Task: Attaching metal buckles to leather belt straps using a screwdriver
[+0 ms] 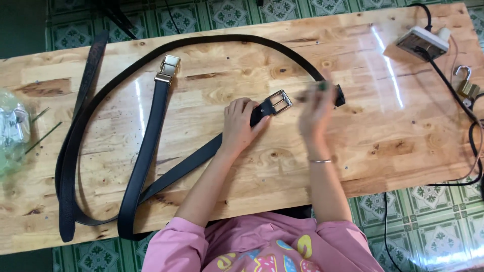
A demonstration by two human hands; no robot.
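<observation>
Only packaging I spotted was a crumpled clear plastic bag (11, 133) with pale printing, sitting at the table's (383, 151) far left edge. No signs or screens anywhere.

Motion-blurred right hand (315, 113), its fingers and any small item pinched in them indistinct; flat black leather belt (151, 128) hidden under the left hand (241, 126) behind its silver buckle; crumpled clear plastic bag (11, 132) cut by the left edge; brass padlock (467, 86) partly cropped at right
</observation>
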